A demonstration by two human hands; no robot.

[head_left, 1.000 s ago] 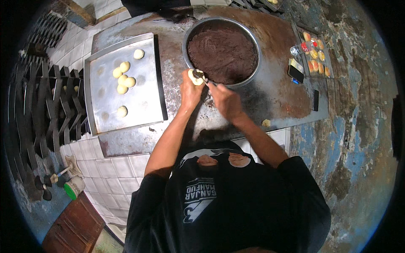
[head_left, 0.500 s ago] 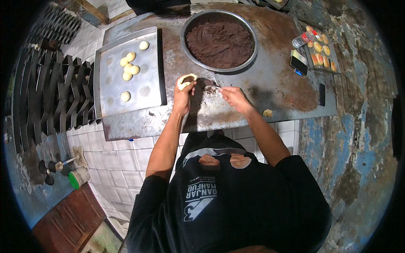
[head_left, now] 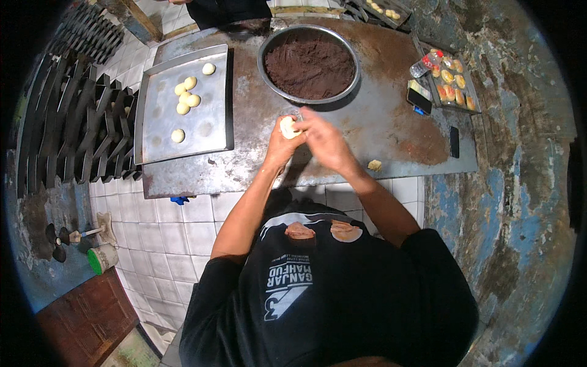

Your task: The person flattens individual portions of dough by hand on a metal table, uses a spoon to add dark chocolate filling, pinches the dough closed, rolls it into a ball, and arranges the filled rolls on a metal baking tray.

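Observation:
My left hand [head_left: 282, 148] is closed round a piece of pale yellow dough [head_left: 290, 127], held above the table near its front edge. My right hand [head_left: 327, 144] is beside it, its fingers reaching to the dough's right side. Motion smears those fingers, so their grip is unclear. Just beyond both hands stands a wide metal bowl [head_left: 262, 68] of dark brown crumbly filling [head_left: 312, 66]. On the left, a shallow metal tray [head_left: 160, 142] carries several round dough balls [head_left: 178, 136]. The thin tool my right hand held earlier cannot be made out now.
A scrap of dough [head_left: 375, 165] lies near the table's [head_left: 403, 153] front edge. At the right are phones [head_left: 454, 142], a plastic bottle [head_left: 422, 66] and a tray of baked buns [head_left: 460, 96]. Dark metal racks [head_left: 79, 128] stand at the left. Someone in dark clothing [head_left: 229, 11] is across the table.
My right hand has moved left from the thin tool to the dough in my left hand. The dough was open with dark filling showing; now its visible side is pale. The view has shifted slightly.

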